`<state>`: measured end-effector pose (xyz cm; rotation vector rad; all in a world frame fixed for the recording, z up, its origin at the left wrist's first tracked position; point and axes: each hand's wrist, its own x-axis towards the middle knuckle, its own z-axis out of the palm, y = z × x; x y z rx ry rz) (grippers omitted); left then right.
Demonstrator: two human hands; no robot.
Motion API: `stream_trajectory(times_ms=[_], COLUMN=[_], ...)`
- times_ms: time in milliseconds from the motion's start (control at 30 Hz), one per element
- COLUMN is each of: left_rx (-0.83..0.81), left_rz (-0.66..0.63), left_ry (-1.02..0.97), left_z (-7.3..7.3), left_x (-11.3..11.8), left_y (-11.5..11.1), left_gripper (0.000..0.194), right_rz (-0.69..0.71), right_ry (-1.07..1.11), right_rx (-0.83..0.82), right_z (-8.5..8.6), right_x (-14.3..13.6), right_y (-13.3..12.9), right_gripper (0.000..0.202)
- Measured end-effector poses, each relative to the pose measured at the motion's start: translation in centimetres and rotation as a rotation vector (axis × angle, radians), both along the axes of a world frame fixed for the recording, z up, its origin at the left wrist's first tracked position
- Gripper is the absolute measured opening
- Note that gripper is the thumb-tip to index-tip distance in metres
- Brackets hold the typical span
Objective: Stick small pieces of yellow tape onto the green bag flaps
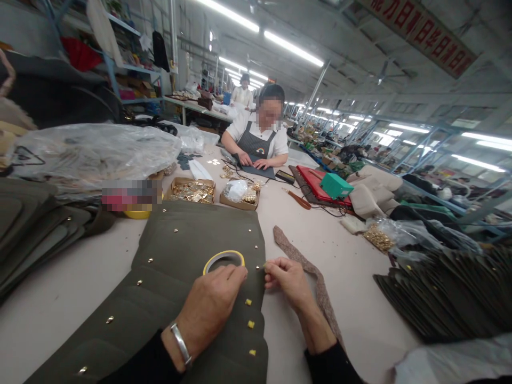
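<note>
Two hands, left fingers (pixel 239 273) clamped on yellow-rimmed tape roll (pixel 224 257), right fingers (pixel 269 271) pinched together

Panels (pixel 200 229) on table (pixel 360 304); 2 boxes (pixel 192 191) behind them; stack (pixel 452 298) at right; plastic bag (pixel 96 152) at left; strap (pixel 306 266) between panels and stack

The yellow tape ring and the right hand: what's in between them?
A small, shiny stud on the dark green sheet sits between the tape ring and the right hand. The head view shows it.
</note>
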<state>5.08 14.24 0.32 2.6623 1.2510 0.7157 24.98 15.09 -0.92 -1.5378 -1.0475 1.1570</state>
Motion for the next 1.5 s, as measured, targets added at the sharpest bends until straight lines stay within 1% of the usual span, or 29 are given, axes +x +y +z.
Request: stream_trajectory(times_ms=[100, 167, 267, 433, 533, 633, 667, 700, 767, 800, 833, 900, 967, 1000, 1033, 1100, 1233, 1333, 1433, 1500], left_rx=[-0.126, -0.179, -0.215, -0.210, -0.214, -0.224, -0.224, -0.222, -0.214, -0.209, -0.205, -0.196, -0.190, -0.191, -0.193, -0.203, -0.217, -0.219, -0.223, -0.226], left_rz=[0.028, 0.035, 0.038, 0.030, 0.029, 0.034, 0.038, 0.041, 0.040, 0.037, 0.034, 0.029, 0.031, 0.030, 0.029, 0.024, 0.025, 0.035, 0.015, -0.011], left_ry=[0.176, 0.232, 0.256, 0.253, 0.263, 0.275, 0.278, 0.278, 0.267, 0.259, 0.249, 0.237, 0.236, 0.239, 0.243, 0.257, 0.294, 0.305, 0.292, 0.276], left_z=[-0.2, -0.1, 0.1, 0.2, 0.3, 0.4, 0.4, 0.5, 0.4, 0.4, 0.3, 0.1, 0.0, 0.0, 0.0, 0.2, 0.7, 1.0, 0.9, 0.8], left_x=[0.0, 0.1, 0.2, 0.2, 0.3, 0.3, 0.3, 0.2, 0.2, 0.1, 0.1, 0.0, 0.0, 0.0, 0.0, 0.0, -0.1, -0.3, -0.6, -0.8], left_y=[0.6, 0.8, 0.8, 0.7, 0.8, 0.7, 0.7, 0.7, 0.7, 0.7, 0.7, 0.7, 0.7, 0.7, 0.7, 0.8, 0.7, 0.4, -0.1, -0.3], left_gripper=[0.020, 0.022, 0.023, 0.023, 0.024, 0.024, 0.024, 0.024, 0.025, 0.025, 0.026, 0.027, 0.026, 0.026, 0.025, 0.024, 0.023, 0.025, 0.024, 0.023], right_rz=[0.067, 0.098, 0.133, 0.167, 0.169, 0.173, 0.170, 0.165, 0.139, 0.126, 0.121, 0.156, 0.269, 0.338, 0.390, 0.420, 0.286, 0.214, 0.193, 0.216], right_ry=[-0.106, -0.194, -0.357, -0.703, -0.813, -0.845, -0.827, -0.787, -0.655, -0.593, -0.559, -0.612, -0.767, -0.844, -0.907, -0.990, -1.041, -1.006, -0.937, -0.906], right_rx=[-0.004, 0.021, 0.063, 0.228, 0.228, 0.158, 0.130, 0.094, 0.030, 0.029, 0.065, 0.242, 0.432, 0.484, 0.503, 0.456, 0.227, 0.098, 0.064, 0.058], right_z=[-0.5, -0.5, -0.4, -0.2, -0.1, 0.1, 0.1, 0.2, 0.1, 0.0, 0.0, -0.2, -0.3, -0.4, -0.4, -0.5, -0.3, 0.0, 0.4, 0.8], right_x=[0.5, 0.1, -0.5, -1.3, -1.7, -1.7, -1.6, -1.4, -0.8, -0.5, -0.1, 0.4, 0.5, 0.4, 0.2, -0.3, -1.5, -1.9, -1.8, -1.7], right_y=[0.1, 0.1, 0.1, 0.3, 0.6, 1.0, 1.1, 1.1, 1.1, 0.9, 0.7, 0.2, -0.3, -0.4, -0.5, -0.3, 0.3, 0.6, 0.4, 0.1], right_gripper=[0.029, 0.026, 0.023, 0.019, 0.018, 0.016, 0.014, 0.015, 0.032, 0.036, 0.034, 0.021, 0.016, 0.017, 0.018, 0.021, 0.020, 0.018, 0.017, 0.016])
